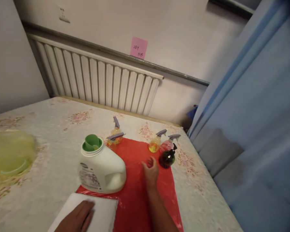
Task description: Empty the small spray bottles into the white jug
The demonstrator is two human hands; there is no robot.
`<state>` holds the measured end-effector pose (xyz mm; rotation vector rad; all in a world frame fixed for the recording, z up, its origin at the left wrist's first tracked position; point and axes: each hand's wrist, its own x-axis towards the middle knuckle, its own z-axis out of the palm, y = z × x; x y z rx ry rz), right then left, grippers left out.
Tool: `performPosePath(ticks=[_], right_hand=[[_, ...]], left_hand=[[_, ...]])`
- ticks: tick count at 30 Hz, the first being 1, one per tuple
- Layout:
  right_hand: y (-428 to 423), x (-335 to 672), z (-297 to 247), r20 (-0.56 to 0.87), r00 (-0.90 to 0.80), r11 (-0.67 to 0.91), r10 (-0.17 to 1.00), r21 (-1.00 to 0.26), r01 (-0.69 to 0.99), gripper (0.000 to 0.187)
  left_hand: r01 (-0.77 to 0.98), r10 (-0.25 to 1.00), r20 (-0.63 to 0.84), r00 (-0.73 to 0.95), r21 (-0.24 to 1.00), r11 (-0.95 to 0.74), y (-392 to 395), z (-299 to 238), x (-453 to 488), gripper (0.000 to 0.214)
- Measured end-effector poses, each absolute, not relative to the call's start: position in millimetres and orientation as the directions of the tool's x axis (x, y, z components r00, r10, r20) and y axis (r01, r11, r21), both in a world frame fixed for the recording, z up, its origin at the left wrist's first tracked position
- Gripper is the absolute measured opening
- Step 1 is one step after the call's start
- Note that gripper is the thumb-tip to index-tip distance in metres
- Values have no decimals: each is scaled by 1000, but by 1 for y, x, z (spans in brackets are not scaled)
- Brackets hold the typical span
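The left hand [78, 215] lies flat, fingers extended, on a white pad [105, 209]; light, even pressure should steady it. The right hand [151, 169], apparently empty, is half-curled with thumb apart over a red sheet [135, 183], just beside a dark pump bottle [166, 159]. The tall white jug [103, 170] between them calls for careful, unhurried reaching.

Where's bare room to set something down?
Free: red sheet between the white jug and right hand; floral tablecloth between the yellow translucent item and jug. Crowded: the sheet's far right corner, with two spray bottles and the dark pump bottle.
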<state>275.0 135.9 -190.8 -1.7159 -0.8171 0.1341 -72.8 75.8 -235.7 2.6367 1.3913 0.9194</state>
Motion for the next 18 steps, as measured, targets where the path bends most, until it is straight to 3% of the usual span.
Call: performPosePath(ticks=[3, 6, 12, 18], right_hand=[[100, 321, -187, 321, 871, -195, 373, -890, 412, 68], [90, 359, -178, 328, 903, -258, 279, -880, 399, 89], [119, 386, -172, 288, 898, -309, 333, -866, 393, 109], [135, 386, -177, 267, 908, -334, 322, -866, 373, 95]], left_hand=[[735, 777, 441, 448, 312, -601, 76, -229, -71, 29], [729, 781, 424, 458, 323, -604, 77, -225, -69, 28], [732, 791, 402, 462, 331, -596, 78, -228, -70, 24], [744, 806, 375, 458, 334, -579, 77, -229, -70, 24]])
